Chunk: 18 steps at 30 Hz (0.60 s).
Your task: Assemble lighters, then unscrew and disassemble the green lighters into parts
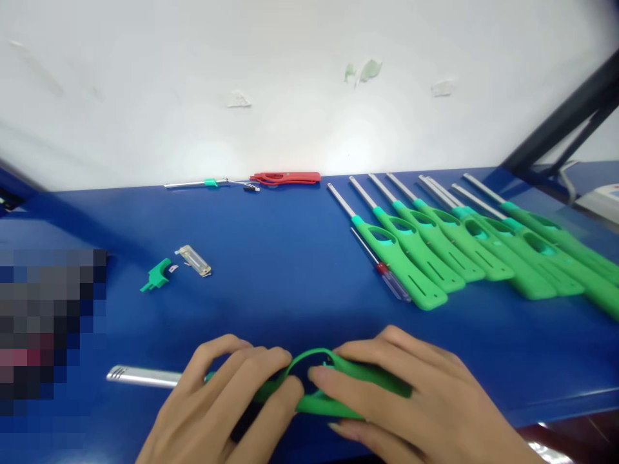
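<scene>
A green lighter [319, 405] with a long silver tube [144, 377] lies sideways at the table's front edge, its tube pointing left. My left hand [236, 393] is closed round the part where the tube meets the green body. My right hand [411, 393] grips the green handle, with a fingertip at the trigger opening. The palms hide part of the body. Beyond the hands, a small green trigger-shaped piece [157, 275] and a clear fuel tank [195, 260] lie on the blue table [271, 258].
Several green lighters [406, 264] lie in a slanted row at the right, with a screwdriver [387, 277] beside the nearest. By the wall are a red lighter body [290, 178] and a loose silver tube [188, 184]. A blurred-out dark object [48, 309] stands at the left.
</scene>
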Motion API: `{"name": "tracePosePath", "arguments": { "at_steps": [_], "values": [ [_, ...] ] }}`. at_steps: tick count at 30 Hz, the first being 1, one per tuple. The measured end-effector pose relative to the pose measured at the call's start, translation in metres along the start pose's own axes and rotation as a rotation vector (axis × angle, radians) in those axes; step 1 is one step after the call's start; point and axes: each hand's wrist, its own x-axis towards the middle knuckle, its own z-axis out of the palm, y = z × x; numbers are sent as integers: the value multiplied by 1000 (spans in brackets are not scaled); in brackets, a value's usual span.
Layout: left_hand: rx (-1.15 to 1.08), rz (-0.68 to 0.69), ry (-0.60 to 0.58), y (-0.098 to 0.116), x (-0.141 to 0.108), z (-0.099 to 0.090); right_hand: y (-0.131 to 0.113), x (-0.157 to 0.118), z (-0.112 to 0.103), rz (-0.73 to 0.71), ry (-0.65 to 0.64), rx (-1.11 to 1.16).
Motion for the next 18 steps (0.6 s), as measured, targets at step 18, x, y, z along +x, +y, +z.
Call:
{"name": "tracePosePath", "arguments": {
  "at_steps": [18],
  "values": [
    [6, 15, -20, 2, -10, 3, -5, 0, 5, -18, 67, -60]
  ]
}}
